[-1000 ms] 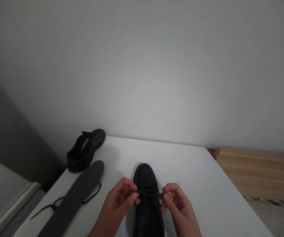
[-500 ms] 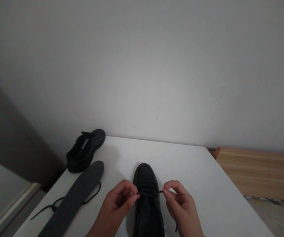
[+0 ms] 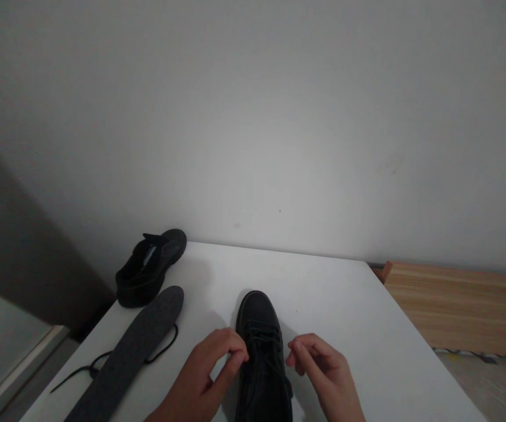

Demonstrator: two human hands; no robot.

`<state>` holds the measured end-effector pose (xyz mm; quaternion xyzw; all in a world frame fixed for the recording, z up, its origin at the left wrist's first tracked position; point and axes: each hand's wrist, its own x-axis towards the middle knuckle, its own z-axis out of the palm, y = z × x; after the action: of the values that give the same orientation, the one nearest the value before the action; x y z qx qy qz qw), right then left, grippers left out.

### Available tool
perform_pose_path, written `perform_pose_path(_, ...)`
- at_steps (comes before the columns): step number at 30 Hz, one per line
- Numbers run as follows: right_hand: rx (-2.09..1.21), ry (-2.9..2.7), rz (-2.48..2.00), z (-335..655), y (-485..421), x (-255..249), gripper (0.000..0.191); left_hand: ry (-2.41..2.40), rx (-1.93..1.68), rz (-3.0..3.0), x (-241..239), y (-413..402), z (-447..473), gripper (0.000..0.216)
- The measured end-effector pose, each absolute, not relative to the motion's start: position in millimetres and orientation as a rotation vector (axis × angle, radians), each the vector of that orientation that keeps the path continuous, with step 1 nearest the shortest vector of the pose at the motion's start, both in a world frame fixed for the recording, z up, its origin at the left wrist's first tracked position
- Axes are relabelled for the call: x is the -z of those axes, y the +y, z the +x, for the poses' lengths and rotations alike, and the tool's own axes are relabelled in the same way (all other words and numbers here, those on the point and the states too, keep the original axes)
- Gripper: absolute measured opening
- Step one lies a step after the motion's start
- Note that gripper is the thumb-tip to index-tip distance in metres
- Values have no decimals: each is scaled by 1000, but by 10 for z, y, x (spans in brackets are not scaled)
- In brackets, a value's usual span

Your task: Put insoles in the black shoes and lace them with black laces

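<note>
A black lace-up shoe (image 3: 258,308) points away from me on the white table. Black shoelace (image 3: 264,334) crosses its upper in rows, and loose lace lies over the tongue area and down the right side. At the shoe's left edge, beside the lacing, my left hand (image 3: 211,369) has thumb and forefinger pinched together. My right hand (image 3: 321,372) is just off the right edge, its thumb and fingertips also pressed together. Whether either pinch has lace in it I cannot make out.
A second black shoe (image 3: 143,272), its tongue raised, stands at the table's back left corner. Nearer lies a dark grey insole (image 3: 134,349) over a loose black lace (image 3: 165,349). A wall (image 3: 279,146) rises behind the white table (image 3: 341,305). Wooden boards (image 3: 455,305) are at the right.
The lace stretched between my hands across the shoe has gone slack and dropped onto it. Both hands have lowered slightly; lace no longer shows at the right fingertips.
</note>
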<state>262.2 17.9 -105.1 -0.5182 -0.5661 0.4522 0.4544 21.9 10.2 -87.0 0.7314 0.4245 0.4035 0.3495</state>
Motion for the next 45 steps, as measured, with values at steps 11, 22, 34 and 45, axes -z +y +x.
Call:
perform_pose_path(11,-954,-1523,-1187,2481,213,1113,24,1311,-1155,1765,1029,167,311,10)
perform_pose_path(22,-1009,-1445,-1311,2454,202,1136,38,1325,-1176,1850,1041,149,393,11)
perform_pose_path(34,-982,-1394,-1260,2426,168,1211,38,1344,-1155,1653,1047,168,373,18)
perform_pose_path(45,-1185,-1116,-1157,2463,183,1244,34,1133,-1216,1213,981,228,295,27)
